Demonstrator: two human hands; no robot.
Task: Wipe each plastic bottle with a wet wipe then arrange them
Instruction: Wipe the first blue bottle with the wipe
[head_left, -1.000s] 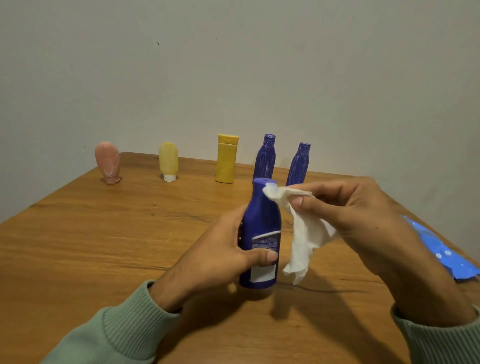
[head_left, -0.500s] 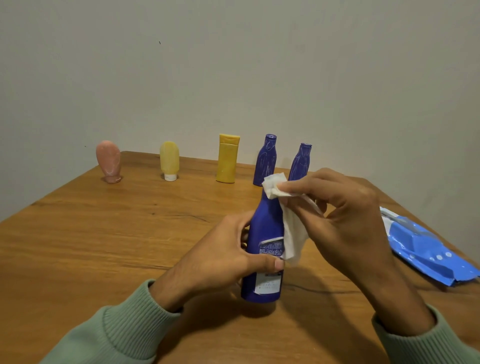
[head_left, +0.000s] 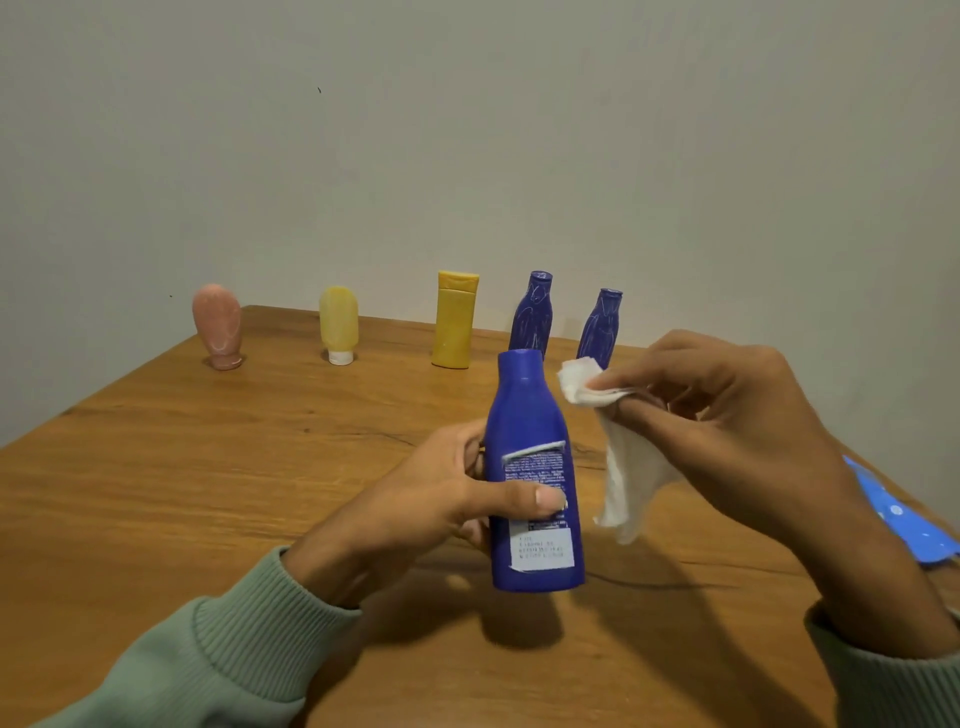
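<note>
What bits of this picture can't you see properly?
All head view.
Print on the held blue bottle: too blurred.
Fingers of the left hand: mostly behind that bottle.
Base of left far blue bottle: behind the held bottle.
Base of right far blue bottle: behind wet wipe pinched by right hand.
The blue pack: cut by right edge.

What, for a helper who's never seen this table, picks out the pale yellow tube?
Five bottles line the table's far edge. The pale yellow tube is second from left, between the pink tube and the yellow bottle. Only it has a white cap.
</note>
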